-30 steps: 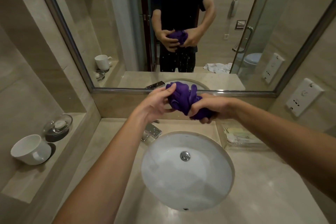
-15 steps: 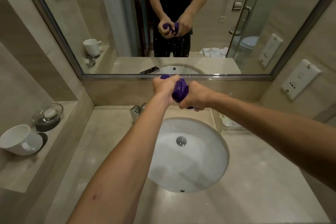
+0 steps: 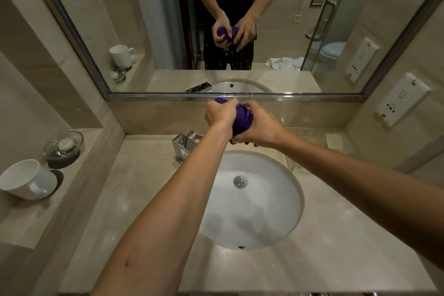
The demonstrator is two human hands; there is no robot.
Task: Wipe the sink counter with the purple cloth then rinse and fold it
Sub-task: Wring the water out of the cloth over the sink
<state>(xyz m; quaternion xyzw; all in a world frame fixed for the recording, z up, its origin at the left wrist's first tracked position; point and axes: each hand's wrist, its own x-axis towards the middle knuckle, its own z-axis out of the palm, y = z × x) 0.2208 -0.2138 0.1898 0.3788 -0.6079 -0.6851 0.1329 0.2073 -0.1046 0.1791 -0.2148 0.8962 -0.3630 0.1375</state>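
The purple cloth (image 3: pixel 242 119) is bunched into a tight wad above the back rim of the white sink (image 3: pixel 271 223). My left hand (image 3: pixel 219 114) grips its upper left part, and my right hand (image 3: pixel 258 128) grips its lower right part, both fists pressed close together. Most of the cloth is hidden inside the fists. In the mirror, water drops fall from the cloth. The beige counter (image 3: pixel 144 199) surrounds the sink.
A chrome faucet (image 3: pixel 185 143) stands at the sink's back left. On the left ledge sit a white cup (image 3: pixel 25 180) and a glass soap dish (image 3: pixel 63 145). A clear tray (image 3: pixel 336 140) lies at the back right. A wall socket (image 3: pixel 402 98) is on the right.
The loosely bunched cloth has been squeezed into a tight wad between both fists. My view has tilted down, so the hands sit closer to the mirror's lower edge.
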